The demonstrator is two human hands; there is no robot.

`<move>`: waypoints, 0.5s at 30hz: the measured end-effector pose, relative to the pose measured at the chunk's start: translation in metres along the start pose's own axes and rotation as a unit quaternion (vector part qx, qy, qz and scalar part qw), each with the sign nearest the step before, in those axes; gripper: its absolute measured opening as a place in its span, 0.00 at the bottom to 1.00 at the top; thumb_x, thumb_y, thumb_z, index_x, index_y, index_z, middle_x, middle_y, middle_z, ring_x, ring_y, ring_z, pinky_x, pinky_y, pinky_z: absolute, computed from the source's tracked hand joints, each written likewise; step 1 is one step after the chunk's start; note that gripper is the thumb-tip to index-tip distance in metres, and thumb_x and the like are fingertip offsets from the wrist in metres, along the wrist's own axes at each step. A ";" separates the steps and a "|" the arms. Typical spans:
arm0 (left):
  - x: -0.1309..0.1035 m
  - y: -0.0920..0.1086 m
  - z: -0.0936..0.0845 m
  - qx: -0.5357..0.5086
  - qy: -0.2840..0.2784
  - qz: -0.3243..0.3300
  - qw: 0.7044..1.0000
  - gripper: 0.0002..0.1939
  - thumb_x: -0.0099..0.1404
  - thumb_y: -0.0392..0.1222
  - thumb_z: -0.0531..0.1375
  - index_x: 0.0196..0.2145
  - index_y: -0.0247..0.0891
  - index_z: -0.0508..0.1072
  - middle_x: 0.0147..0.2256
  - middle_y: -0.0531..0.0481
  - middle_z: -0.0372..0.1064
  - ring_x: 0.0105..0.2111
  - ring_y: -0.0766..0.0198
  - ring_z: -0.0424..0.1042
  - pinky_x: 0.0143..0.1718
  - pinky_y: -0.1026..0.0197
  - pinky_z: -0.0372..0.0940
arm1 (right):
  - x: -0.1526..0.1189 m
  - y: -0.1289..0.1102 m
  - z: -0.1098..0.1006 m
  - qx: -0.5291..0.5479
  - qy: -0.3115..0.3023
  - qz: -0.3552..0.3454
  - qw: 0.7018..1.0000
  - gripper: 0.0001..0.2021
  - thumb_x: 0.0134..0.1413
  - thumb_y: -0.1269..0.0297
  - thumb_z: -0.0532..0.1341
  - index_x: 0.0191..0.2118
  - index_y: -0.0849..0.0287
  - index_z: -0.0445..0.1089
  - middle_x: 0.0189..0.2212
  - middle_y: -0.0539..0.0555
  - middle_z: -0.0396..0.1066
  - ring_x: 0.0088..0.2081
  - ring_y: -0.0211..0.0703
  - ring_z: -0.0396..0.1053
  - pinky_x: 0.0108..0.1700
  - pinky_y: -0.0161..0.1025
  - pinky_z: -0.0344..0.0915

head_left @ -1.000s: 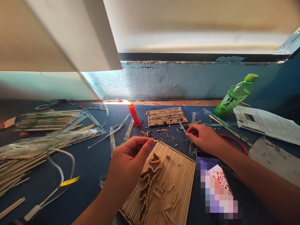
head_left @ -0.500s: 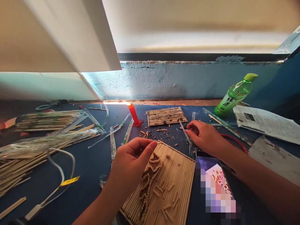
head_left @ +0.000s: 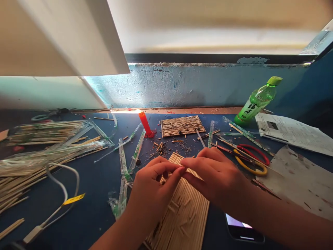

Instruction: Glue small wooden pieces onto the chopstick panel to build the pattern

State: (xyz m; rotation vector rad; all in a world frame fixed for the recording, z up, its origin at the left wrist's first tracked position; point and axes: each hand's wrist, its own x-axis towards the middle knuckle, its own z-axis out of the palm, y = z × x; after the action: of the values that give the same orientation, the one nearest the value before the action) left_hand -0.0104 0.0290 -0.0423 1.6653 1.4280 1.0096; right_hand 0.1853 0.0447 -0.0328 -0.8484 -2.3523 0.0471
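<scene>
Left hand [head_left: 153, 185] and right hand [head_left: 221, 177] pinched narrow, contents unseen; the stick panel [head_left: 199, 208] beneath, likely light, stiff, is best edge-held.

The head camera looks forward and down over the table [head_left: 96, 194].

The near board [head_left: 196, 208] is bare wood, matt and ridged by its rods; the far board [head_left: 182, 125] is ridged wood too, with dark streaks. At left, dry wooden sticks [head_left: 15, 186] lie beside glossy, crinkled plastic wrap [head_left: 65, 148]. The candle [head_left: 145, 124] is smooth wax, the bottle [head_left: 256, 104] shiny see-through plastic. At right, the paper [head_left: 296, 133] looks matt. The phone [head_left: 245, 233] is glossy, the cable [head_left: 62, 188] smooth plastic, the far wall [head_left: 156, 86] rough and painted.
</scene>
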 end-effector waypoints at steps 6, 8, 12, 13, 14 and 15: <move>-0.001 0.000 0.002 -0.019 -0.023 -0.013 0.999 0.08 0.66 0.48 0.62 0.34 0.45 0.80 0.31 0.53 0.71 0.28 0.65 0.69 0.29 0.61 0.63 | -0.001 0.003 0.002 0.006 -0.016 0.016 1.000 0.08 0.62 0.72 0.58 0.44 0.57 0.71 0.30 0.52 0.74 0.34 0.43 0.66 0.39 0.43 0.63; -0.002 0.003 0.002 -0.018 -0.037 -0.013 0.999 0.09 0.67 0.48 0.61 0.38 0.46 0.80 0.34 0.53 0.72 0.30 0.64 0.70 0.30 0.61 0.64 | 0.003 0.005 -0.001 0.013 -0.020 0.025 0.999 0.07 0.63 0.71 0.58 0.43 0.56 0.72 0.31 0.53 0.76 0.34 0.44 0.67 0.41 0.44 0.64; -0.001 0.002 0.000 0.027 -0.018 0.026 0.999 0.09 0.68 0.45 0.59 0.42 0.46 0.79 0.39 0.50 0.72 0.36 0.61 0.71 0.36 0.58 0.66 | 0.011 0.021 -0.007 0.105 -0.041 0.132 0.985 0.05 0.59 0.67 0.62 0.40 0.53 0.75 0.34 0.51 0.77 0.35 0.42 0.71 0.41 0.41 0.66; 0.000 0.000 -0.001 0.045 -0.012 0.037 0.998 0.09 0.68 0.44 0.59 0.42 0.45 0.79 0.39 0.49 0.72 0.38 0.60 0.71 0.39 0.57 0.66 | 0.012 0.027 -0.008 0.133 -0.059 0.171 0.974 0.04 0.58 0.66 0.63 0.38 0.52 0.76 0.33 0.50 0.77 0.35 0.41 0.71 0.39 0.39 0.66; 0.001 -0.002 -0.001 0.062 -0.011 0.046 0.997 0.09 0.68 0.44 0.59 0.42 0.44 0.79 0.39 0.49 0.71 0.39 0.59 0.71 0.41 0.55 0.66 | 0.012 0.033 -0.007 0.159 -0.079 0.204 0.963 0.04 0.56 0.65 0.64 0.37 0.52 0.76 0.33 0.49 0.77 0.34 0.39 0.71 0.37 0.37 0.66; 0.002 -0.004 -0.002 0.078 -0.014 0.052 0.996 0.09 0.68 0.44 0.59 0.41 0.44 0.79 0.40 0.48 0.71 0.40 0.58 0.71 0.43 0.54 0.66 | 0.012 0.038 -0.006 0.182 -0.099 0.226 0.952 0.03 0.55 0.65 0.65 0.36 0.52 0.77 0.32 0.48 0.77 0.33 0.39 0.71 0.36 0.36 0.66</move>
State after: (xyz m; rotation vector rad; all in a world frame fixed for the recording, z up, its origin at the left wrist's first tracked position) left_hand -0.0135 0.0314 -0.0447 1.8758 1.4454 0.9493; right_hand 0.2030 0.0812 -0.0306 -1.2131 -2.1729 0.7641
